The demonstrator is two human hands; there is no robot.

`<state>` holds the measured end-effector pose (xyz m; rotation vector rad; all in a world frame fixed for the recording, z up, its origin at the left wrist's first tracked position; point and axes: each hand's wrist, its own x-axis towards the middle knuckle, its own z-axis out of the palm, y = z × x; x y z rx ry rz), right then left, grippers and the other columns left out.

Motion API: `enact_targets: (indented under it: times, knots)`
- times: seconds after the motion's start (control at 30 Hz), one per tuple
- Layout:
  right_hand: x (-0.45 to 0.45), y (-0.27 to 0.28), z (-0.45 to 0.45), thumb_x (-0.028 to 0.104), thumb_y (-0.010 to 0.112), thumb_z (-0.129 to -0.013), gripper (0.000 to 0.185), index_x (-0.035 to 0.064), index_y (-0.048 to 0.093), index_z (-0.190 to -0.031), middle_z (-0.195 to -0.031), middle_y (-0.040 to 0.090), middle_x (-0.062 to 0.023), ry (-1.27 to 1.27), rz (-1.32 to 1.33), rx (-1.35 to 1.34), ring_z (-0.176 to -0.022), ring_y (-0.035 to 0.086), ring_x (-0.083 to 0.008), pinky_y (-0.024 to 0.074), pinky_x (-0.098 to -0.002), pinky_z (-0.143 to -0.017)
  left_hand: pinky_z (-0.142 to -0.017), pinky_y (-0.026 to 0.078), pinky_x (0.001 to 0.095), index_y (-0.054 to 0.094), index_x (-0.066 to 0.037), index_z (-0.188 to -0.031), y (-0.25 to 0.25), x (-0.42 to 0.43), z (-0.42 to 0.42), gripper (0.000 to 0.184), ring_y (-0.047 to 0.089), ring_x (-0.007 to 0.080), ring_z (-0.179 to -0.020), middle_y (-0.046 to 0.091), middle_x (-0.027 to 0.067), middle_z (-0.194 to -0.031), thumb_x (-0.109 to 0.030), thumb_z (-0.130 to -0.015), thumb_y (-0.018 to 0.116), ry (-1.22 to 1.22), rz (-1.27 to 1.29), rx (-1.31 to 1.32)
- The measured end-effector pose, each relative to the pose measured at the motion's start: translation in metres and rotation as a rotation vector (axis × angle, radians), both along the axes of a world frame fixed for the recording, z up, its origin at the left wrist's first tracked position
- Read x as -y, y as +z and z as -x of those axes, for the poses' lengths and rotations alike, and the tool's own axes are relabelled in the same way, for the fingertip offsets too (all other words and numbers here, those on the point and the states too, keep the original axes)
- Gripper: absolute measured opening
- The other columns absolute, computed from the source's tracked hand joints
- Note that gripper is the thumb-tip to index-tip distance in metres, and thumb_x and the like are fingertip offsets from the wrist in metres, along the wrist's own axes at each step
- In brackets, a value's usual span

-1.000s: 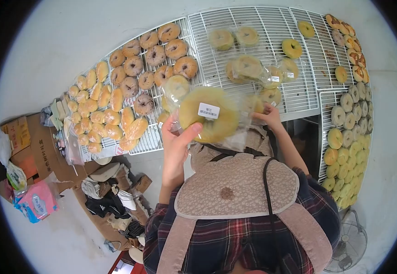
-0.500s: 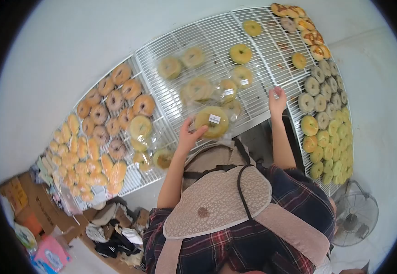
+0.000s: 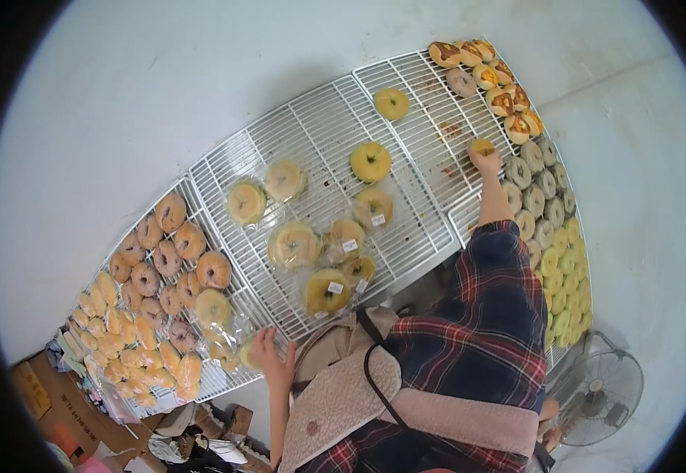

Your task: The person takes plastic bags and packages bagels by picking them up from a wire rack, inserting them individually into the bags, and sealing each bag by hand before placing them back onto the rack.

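My right hand (image 3: 486, 162) is stretched out over the wire rack (image 3: 431, 118), its fingers closed on the near side of a yellow bagel (image 3: 482, 147). My left hand (image 3: 274, 356) holds nothing, its fingers apart, beside a bagged bagel (image 3: 249, 354) at the rack's front edge. A labelled bagged bagel (image 3: 319, 296) lies on the middle rack section, with several other bagged bagels (image 3: 294, 245) around and behind it. Two unwrapped yellow bagels (image 3: 370, 162) rest farther back.
Brown bagels (image 3: 167, 258) and wrapped oblong rolls (image 3: 132, 359) fill the left racks. Topped buns (image 3: 500, 102), greyish bagels (image 3: 531, 157) and green-yellow bagels (image 3: 568, 272) line the right side. A fan (image 3: 598, 398) stands at lower right; a cardboard box (image 3: 75, 410) is at lower left.
My left hand has let go of the labelled bagged bagel, which now lies on the rack, and has moved left. My right hand has reached out to the yellow bagel. The view has shifted.
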<state>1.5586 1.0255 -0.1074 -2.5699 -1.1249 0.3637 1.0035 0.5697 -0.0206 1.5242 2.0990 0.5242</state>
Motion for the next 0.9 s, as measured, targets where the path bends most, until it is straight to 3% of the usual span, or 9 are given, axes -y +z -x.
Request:
enact_targets:
  times: [0.1, 0.13, 0.27, 0.37, 0.47, 0.53, 0.63, 0.87, 0.9]
  knots:
    - [-0.003, 0.004, -0.003, 0.056, 0.078, -0.057, 0.102, -0.0093, 0.043, -0.128, -0.127, 0.05, -0.0261, 0.016, 0.082, 0.149, -0.12, 0.049, -0.0377, 0.0413, -0.0396, -0.1, -0.097, 0.039, 0.0409, 0.055, -0.002, -0.119, 0.017, 0.033, 0.0, 0.041, 0.049, 0.0314, -0.115, 0.052, 0.0168, -0.123, -0.015, -0.082, 0.068, 0.07, 0.018, 0.017]
    - [0.004, 0.003, -0.007, 0.056, 0.078, -0.057, 0.102, -0.0093, 0.043, -0.128, -0.127, 0.05, -0.0261, 0.009, 0.106, 0.15, -0.12, 0.049, -0.0377, 0.0413, -0.0396, -0.1, -0.091, 0.043, 0.0375, 0.057, -0.002, -0.116, 0.019, 0.045, 0.005, 0.035, 0.053, 0.0268, -0.108, 0.055, 0.0154, -0.118, -0.015, -0.084, 0.067, 0.2, 0.248, 0.307]
    - [0.001, -0.023, -0.027, 0.051, 0.077, -0.065, 0.093, -0.0061, 0.043, -0.13, -0.12, 0.057, -0.0188, -0.049, -0.099, -0.223, -0.107, 0.058, -0.0334, 0.0503, -0.0397, -0.089, -0.08, 0.05, 0.0306, 0.061, -0.001, -0.112, 0.03, 0.045, 0.005, 0.03, 0.061, 0.0168, -0.095, 0.064, 0.0107, -0.104, -0.014, -0.087, 0.067, 0.258, 0.535, 0.642]
    - [0.032, -0.022, -0.012, 0.017, 0.064, -0.083, 0.048, -0.0032, 0.049, -0.124, -0.117, 0.059, -0.0144, -0.042, -0.456, -1.256, -0.105, 0.06, -0.029, 0.0496, -0.0426, -0.087, -0.085, 0.048, 0.0309, 0.061, -0.002, -0.118, 0.036, 0.03, 0.0, 0.033, 0.062, 0.0186, -0.099, 0.065, 0.0103, -0.108, -0.015, -0.088, 0.065, 0.269, 0.47, 0.88]
    - [0.068, -0.002, 0.024, 0.016, 0.065, -0.082, 0.051, -0.0006, 0.047, -0.126, -0.121, 0.057, -0.0129, 0.206, -0.492, -1.632, -0.11, 0.056, -0.0293, 0.0455, -0.0425, -0.094, -0.085, 0.049, 0.0291, 0.064, -0.003, -0.116, 0.029, 0.028, -0.001, 0.031, 0.064, 0.0161, -0.096, 0.069, 0.0076, -0.102, -0.015, -0.088, 0.064, 0.057, 0.36, 0.915]
    - [0.083, -0.004, 0.035, 0.017, 0.067, -0.08, 0.062, 0.003, 0.04, -0.134, -0.128, 0.052, -0.0123, 0.349, -0.405, -1.879, -0.119, 0.051, -0.029, 0.0373, -0.0491, -0.105, -0.08, 0.051, 0.03, 0.066, -0.005, -0.112, 0.032, 0.021, 0.011, 0.027, 0.068, 0.019, -0.087, 0.071, 0.0101, -0.095, -0.016, -0.088, 0.063, -0.051, 0.614, 0.635]
    - [0.124, 0.047, 0.109, 0.019, 0.07, -0.077, 0.073, 0.0103, 0.036, -0.14, -0.135, 0.046, -0.0137, 0.656, -0.294, -2.129, -0.122, 0.049, -0.0292, 0.0323, -0.0603, -0.107, -0.071, 0.051, 0.0339, 0.067, -0.008, -0.11, 0.027, 0.019, 0.014, 0.025, 0.067, 0.0278, -0.075, 0.068, 0.0152, -0.087, -0.018, -0.088, 0.06, -0.224, 0.469, 0.41]
    - [0.21, 0.098, 0.223, 0.023, 0.085, -0.063, 0.099, 0.0121, 0.027, -0.143, -0.136, 0.039, -0.0168, 0.465, 0.137, -2.148, -0.117, 0.051, -0.0343, 0.0476, -0.0542, -0.095, -0.058, 0.049, 0.032, 0.069, -0.006, -0.093, 0.011, 0.043, 0.011, 0.015, 0.065, 0.0206, -0.064, 0.068, 0.0116, -0.075, -0.02, -0.085, 0.066, -0.223, 0.276, 0.364]
    - [0.223, 0.104, 0.242, 0.031, 0.086, -0.061, 0.102, 0.0113, 0.029, -0.143, -0.134, 0.042, -0.0149, 0.724, 0.211, -2.113, -0.118, 0.05, -0.0326, 0.0488, -0.0523, -0.091, -0.057, 0.049, 0.0298, 0.068, -0.006, -0.088, 0.021, 0.038, 0.017, 0.012, 0.064, 0.0169, -0.063, 0.068, 0.0098, -0.074, -0.017, -0.085, 0.067, -0.164, 0.321, 0.398]
